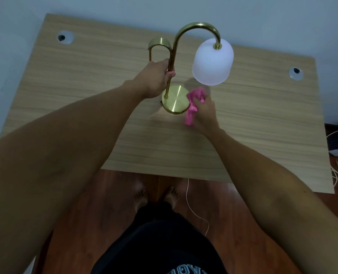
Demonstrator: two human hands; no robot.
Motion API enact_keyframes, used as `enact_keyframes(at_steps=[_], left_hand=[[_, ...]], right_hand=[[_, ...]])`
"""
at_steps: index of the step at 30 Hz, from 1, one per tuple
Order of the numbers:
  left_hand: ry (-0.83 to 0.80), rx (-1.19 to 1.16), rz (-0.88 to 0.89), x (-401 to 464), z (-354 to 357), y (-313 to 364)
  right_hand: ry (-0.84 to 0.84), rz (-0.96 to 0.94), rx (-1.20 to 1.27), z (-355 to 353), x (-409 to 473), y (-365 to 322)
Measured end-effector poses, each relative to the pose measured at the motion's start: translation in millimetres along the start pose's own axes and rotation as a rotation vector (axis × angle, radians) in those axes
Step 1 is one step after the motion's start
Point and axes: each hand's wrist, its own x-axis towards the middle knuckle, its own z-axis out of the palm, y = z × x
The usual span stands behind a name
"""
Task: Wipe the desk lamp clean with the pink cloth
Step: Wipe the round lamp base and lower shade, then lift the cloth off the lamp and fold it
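We have the desk lamp (186, 62) standing upright near the middle of the surface (85, 80), its round brass base (175, 99) nearest us. Our left hand (156, 78) is wrapped around the lamp's thin brass stem, just above the base, steadying it. Our right hand (203, 110) is clenched on the bunched pink cloth (193, 104), which touches the base's right edge. The cloth looks soft and light; the polished brass likely slippery, and the frosted white shade (212, 62) probably fragile, so the stem seems the safest hold. No containers are visible.
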Motion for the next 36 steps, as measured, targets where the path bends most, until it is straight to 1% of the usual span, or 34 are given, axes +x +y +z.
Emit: enact_keyframes(at_steps=[1,2,3,5,6,7,9,10,11,12,14,17,18,19,22,24,25,27,29,30,32,33,35,36], left_hand=[[0.000,-0.001,0.001,-0.1,0.2,-0.1],[0.001,0.001,0.003,-0.3,0.4,-0.2],[0.001,0.003,0.004,-0.4,0.5,-0.8],[0.003,0.004,0.004,-0.2,0.6,-1.5],[0.003,0.003,0.004,0.2,0.8,-1.5],[0.003,0.002,0.005,0.6,0.9,-1.4],[-0.002,0.005,0.010,0.8,0.8,-1.4],[-0.002,0.010,0.013,1.0,0.6,-1.4],[-0.001,0.016,0.014,1.1,0.6,-1.6],[-0.002,0.020,0.014,1.3,0.7,-2.0],[-0.006,0.021,0.009,1.0,0.7,-2.0],[-0.010,0.014,-0.005,0.9,0.9,-1.9],[-0.007,0.017,-0.006,0.8,0.8,-2.0],[-0.004,0.020,-0.006,0.6,0.6,-1.9],[0.001,0.012,-0.007,0.8,1.0,-1.5],[-0.001,0.001,-0.010,1.1,1.3,-1.4],[0.000,-0.003,-0.009,1.1,1.6,-1.8],[0.003,0.000,-0.003,0.8,1.6,-2.7],[0.003,0.002,0.001,0.8,1.5,-3.0],[0.002,0.005,0.002,1.0,1.6,-2.9],[-0.001,0.011,0.002,1.1,1.7,-2.7],[-0.002,0.010,0.004,1.1,1.8,-3.1],[0.000,0.004,0.009,1.0,1.3,-3.9],[-0.001,0.004,0.008,1.4,1.2,-5.0]], right_hand=[[-0.048,0.026,0.059,3.8,-4.5,-7.6],[-0.061,0.070,0.039,8.7,-10.0,-16.6],[-0.038,0.142,-0.033,16.1,-16.2,-27.2],[-0.025,0.029,-0.137,33.7,-29.8,-38.0],[-0.073,-0.033,-0.215,36.0,-34.0,-43.0],[-0.142,-0.103,-0.223,36.9,-36.1,-45.5],[-0.211,-0.294,-0.198,33.1,-41.6,-56.5],[-0.177,-0.406,-0.208,34.2,-45.7,-56.6],[-0.167,-0.453,-0.208,30.9,-47.0,-57.5],[-0.167,-0.461,-0.225,29.8,-45.3,-55.8],[-0.181,-0.396,-0.212,25.8,-37.7,-54.8],[-0.229,-0.434,-0.228,16.0,-30.7,-41.9],[-0.236,-0.415,-0.250,13.4,-28.7,-32.5],[-0.236,-0.338,-0.272,10.9,-25.9,-22.0],[-0.137,-0.008,-0.253,1.8,-15.1,4.1],[-0.178,0.158,-0.171,-7.9,-4.0,3.9],[-0.208,0.178,-0.152,-9.8,0.6,1.8],[-0.224,0.106,-0.116,-8.9,3.3,-8.3],[-0.154,0.000,-0.130,5.4,-2.8,-15.6],[-0.167,-0.045,-0.110,14.1,-9.2,-21.3],[-0.327,-0.073,-0.062,29.7,-17.5,-37.0],[-0.370,-0.122,-0.039,31.8,-21.2,-50.4],[-0.341,-0.262,0.033,38.3,-25.2,-73.2],[-0.304,-0.287,0.104,34.5,-25.4,-87.9]])
